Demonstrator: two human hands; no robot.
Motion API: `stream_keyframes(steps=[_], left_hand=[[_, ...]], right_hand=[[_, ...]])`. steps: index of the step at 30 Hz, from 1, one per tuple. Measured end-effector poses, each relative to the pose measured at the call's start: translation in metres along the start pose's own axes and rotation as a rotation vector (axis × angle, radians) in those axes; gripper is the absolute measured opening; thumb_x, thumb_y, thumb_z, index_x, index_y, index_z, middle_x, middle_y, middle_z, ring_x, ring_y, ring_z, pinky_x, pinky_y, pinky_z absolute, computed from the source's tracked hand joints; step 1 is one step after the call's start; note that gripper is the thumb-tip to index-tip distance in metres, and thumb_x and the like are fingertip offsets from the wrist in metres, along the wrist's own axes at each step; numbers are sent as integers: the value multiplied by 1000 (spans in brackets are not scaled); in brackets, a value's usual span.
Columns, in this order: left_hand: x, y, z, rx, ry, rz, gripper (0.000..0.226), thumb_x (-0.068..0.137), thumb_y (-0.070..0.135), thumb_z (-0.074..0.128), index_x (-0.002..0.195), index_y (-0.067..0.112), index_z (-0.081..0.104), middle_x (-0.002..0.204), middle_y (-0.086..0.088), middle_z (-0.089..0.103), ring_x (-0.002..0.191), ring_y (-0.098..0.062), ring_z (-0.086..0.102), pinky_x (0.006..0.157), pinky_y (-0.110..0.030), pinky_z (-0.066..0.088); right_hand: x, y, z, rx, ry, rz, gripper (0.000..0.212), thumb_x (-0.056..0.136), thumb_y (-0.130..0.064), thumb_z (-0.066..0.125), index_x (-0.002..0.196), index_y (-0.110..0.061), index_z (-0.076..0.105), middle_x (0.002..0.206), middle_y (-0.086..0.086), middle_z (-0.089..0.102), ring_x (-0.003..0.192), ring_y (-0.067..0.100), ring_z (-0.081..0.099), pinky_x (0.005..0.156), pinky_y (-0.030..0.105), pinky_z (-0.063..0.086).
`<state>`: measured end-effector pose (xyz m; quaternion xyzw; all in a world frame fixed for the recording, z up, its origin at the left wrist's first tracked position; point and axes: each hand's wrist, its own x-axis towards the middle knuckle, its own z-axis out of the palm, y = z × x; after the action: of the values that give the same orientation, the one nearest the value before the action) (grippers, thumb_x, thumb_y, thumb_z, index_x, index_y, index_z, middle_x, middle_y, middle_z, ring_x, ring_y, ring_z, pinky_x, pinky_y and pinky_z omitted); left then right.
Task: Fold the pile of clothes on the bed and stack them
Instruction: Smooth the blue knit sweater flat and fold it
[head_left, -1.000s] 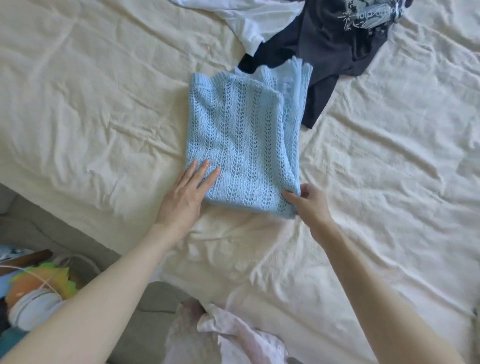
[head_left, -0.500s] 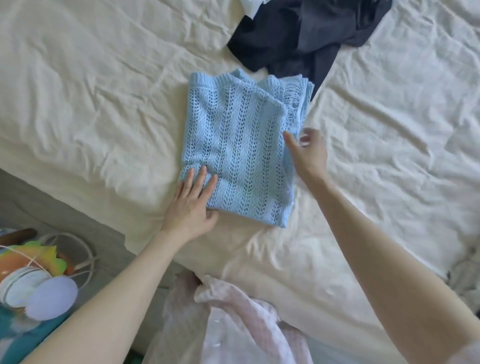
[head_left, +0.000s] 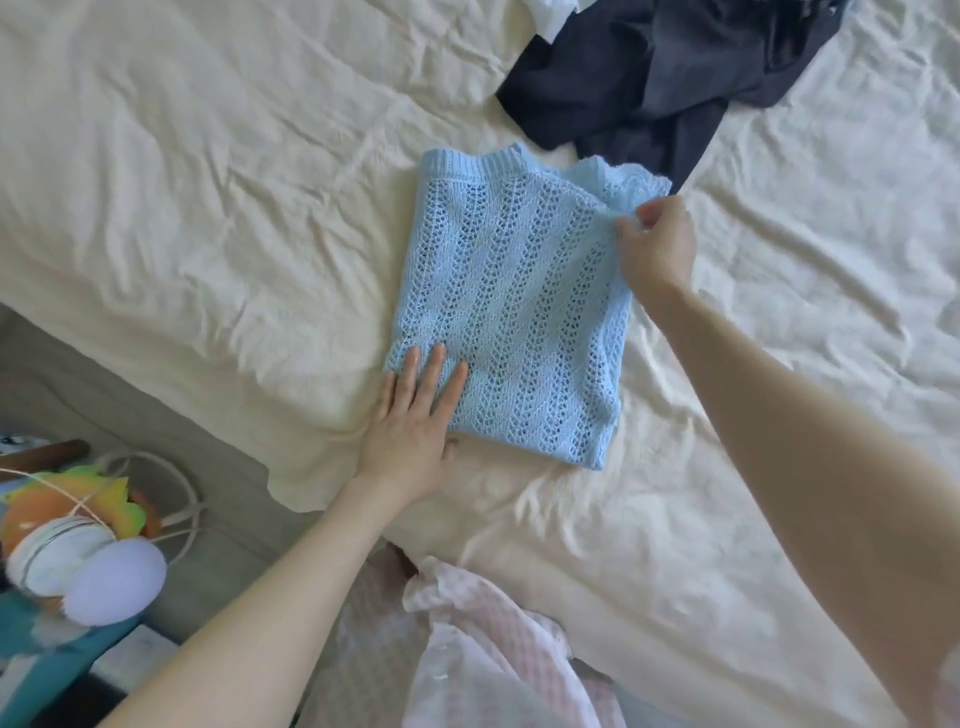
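Right hand (head_left: 657, 244) pinches blue knit (head_left: 509, 306) — left hand (head_left: 410, 415) flat on it.

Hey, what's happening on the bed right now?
A person is folding a light blue knit top on a cream bedsheet. The left hand lies flat on its near left corner, holding it down, while the right hand pinches the far right edge. The top is already folded into a rectangle. A dark garment lies unfolded beyond it.

Cream, wrinkled bedsheet (head_left: 208, 208) covers the bed. Grey floor (head_left: 218, 467) lies alongside. Soft, even daylight illuminates the room.
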<state>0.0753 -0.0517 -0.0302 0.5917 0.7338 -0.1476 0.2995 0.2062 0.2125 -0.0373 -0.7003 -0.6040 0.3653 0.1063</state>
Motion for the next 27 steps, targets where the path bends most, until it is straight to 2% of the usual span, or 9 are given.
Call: stream_keyframes(steps=[3, 6, 9, 12, 14, 16, 20, 23, 27], left_hand=[[0, -3, -1, -104, 38, 51, 82, 93, 48, 43, 141, 26, -20, 146, -2, -33, 132, -27, -36, 113, -43, -15], [-2, -5, -10, -528, 250, 80, 64, 94, 29, 54, 148, 14, 23, 155, -4, 0, 143, -24, -9, 116, -38, 2], [-2, -14, -14, -954, 445, -247, 50, 94, 12, 53, 139, 0, 36, 146, -14, 36, 137, -24, 31, 109, -22, 23], [2, -25, -13, -1303, 272, -511, 39, 96, 22, 51, 131, 6, 46, 125, -6, 56, 117, -20, 53, 91, -18, 43], [7, -30, -17, -1525, 108, -568, 34, 94, 25, 55, 122, 5, 54, 108, -3, 64, 95, -18, 63, 78, -27, 50], [10, -33, -26, -1673, -14, -632, 24, 89, 27, 61, 105, 8, 60, 87, 2, 65, 72, -11, 62, 62, -25, 48], [-4, -39, -33, -1848, -162, -763, 25, 84, 18, 67, 103, 6, 57, 95, -9, 64, 79, -22, 66, 69, -34, 55], [-32, -38, -34, -1845, -325, -858, 18, 83, 15, 65, 99, 9, 59, 84, -10, 67, 60, -17, 68, 51, -26, 55], [-50, -38, -48, -1776, -350, -907, 16, 81, 19, 67, 91, 8, 61, 63, -8, 69, 48, -16, 64, 42, -21, 51]], right_hand=[[-26, 16, -1, -6, 11, 12, 46, 92, -35, 54, 127, -7, 44, 125, 9, 49, 104, 16, 48, 83, 20, 34], [-73, 39, -4, 50, 26, 92, 51, 91, -42, 55, 125, -6, 46, 119, 10, 53, 102, 18, 50, 82, 26, 35], [-125, 71, -3, -16, -129, 176, 49, 91, -45, 54, 120, -5, 51, 112, 9, 58, 96, 21, 55, 77, 29, 41], [-151, 85, -3, 119, -309, 324, 47, 89, -45, 58, 118, -8, 51, 98, 4, 60, 85, 19, 59, 66, 30, 44], [-149, 85, -6, 306, -389, 492, 38, 86, -32, 65, 113, -7, 56, 97, 5, 64, 83, 18, 60, 70, 33, 49], [-143, 87, -11, 445, -438, 599, 18, 84, -15, 68, 100, -7, 63, 100, 13, 68, 81, 21, 65, 77, 38, 51], [-147, 91, -29, 661, -535, 812, 16, 83, -7, 66, 98, -5, 61, 92, 8, 70, 74, 19, 68, 69, 33, 59], [-165, 95, -48, 712, -594, 985, 21, 79, -6, 69, 96, -4, 58, 76, 9, 63, 63, 19, 62, 50, 24, 53], [-185, 94, -67, 679, -607, 1048, 20, 76, -8, 74, 93, -5, 62, 69, 7, 66, 49, 15, 62, 44, 22, 49]])
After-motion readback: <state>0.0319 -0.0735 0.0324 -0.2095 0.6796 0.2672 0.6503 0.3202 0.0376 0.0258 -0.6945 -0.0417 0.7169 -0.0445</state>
